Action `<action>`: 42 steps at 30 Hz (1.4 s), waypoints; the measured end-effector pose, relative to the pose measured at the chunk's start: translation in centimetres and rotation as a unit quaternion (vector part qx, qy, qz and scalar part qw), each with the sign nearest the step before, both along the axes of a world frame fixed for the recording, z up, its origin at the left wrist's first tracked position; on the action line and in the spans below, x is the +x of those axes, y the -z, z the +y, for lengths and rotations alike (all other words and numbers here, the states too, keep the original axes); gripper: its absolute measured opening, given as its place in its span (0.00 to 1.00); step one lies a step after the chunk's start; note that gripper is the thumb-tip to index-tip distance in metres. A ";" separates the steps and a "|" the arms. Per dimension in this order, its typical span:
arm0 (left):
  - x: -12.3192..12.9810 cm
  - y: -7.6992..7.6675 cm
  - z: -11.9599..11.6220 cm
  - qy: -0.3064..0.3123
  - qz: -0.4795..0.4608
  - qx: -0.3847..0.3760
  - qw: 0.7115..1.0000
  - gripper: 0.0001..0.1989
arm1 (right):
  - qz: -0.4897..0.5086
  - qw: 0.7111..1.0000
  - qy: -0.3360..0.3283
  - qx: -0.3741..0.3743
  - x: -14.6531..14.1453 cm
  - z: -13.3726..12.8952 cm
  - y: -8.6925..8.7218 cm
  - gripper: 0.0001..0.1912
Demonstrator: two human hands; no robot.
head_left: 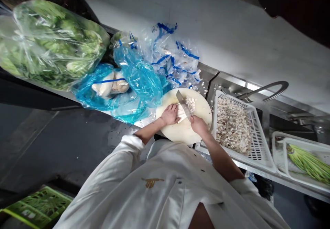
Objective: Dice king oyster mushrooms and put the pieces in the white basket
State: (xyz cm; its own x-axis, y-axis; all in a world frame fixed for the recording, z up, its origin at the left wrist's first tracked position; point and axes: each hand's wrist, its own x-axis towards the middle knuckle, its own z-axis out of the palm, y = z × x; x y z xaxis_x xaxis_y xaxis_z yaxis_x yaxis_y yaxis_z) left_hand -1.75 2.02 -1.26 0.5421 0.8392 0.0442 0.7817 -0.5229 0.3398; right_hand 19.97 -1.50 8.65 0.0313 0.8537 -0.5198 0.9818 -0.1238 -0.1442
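A round, pale cutting board point(184, 135) lies on the counter in front of me. My right hand point(199, 126) is wrapped round the handle of a cleaver point(183, 102), whose blade points up and left across the board. Beside the blade, my left hand point(170, 114) presses down on pale mushroom strips point(182, 113), its fingertips close to the cutting line. Small chopped mushroom pieces point(191, 102) lie on the far side of the blade, and some have scattered onto the counter. The undersides of my left fingers are hidden.
Right of the board, a white perforated basket point(257, 139) holds chopped pieces, beside a faucet point(275, 84). Green stalks point(309, 162) fill another basket. Leftward lie a blue plastic bag point(141, 81) with wrapped mushrooms point(110, 84), crumpled clear wrappers point(170, 53) and bagged leafy greens point(56, 43).
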 end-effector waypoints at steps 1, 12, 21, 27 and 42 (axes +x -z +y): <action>-0.2 0.0 0.0 0.003 0.000 -0.003 1.000 0.41 | -0.003 1.000 0.001 -0.009 -0.2 0.0 0.0 0.26; -2.5 0.5 0.3 0.040 -0.099 -0.016 0.994 0.33 | -0.011 1.000 -0.005 -0.026 -1.4 -0.7 -0.4 0.26; -3.4 0.6 0.5 0.059 -0.120 -0.028 0.991 0.30 | -0.007 0.999 -0.010 -0.036 -2.5 -1.3 -0.7 0.26; -4.2 0.9 0.4 0.074 -0.143 -0.030 0.986 0.23 | 0.004 1.000 -0.015 -0.013 -3.0 -1.9 -0.7 0.26; -5.3 -0.1 -0.3 0.094 -0.088 -0.036 0.991 0.25 | -0.009 0.999 -0.038 -0.018 -3.3 -2.9 0.8 0.27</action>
State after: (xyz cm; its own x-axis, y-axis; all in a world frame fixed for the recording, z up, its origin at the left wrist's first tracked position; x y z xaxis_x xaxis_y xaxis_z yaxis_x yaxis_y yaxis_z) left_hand -7.09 1.73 -1.13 0.6785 0.7284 0.0953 0.5979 -0.6229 0.5046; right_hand 16.72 -4.45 7.87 -0.0228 0.8343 -0.5508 0.9909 -0.0541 -0.1229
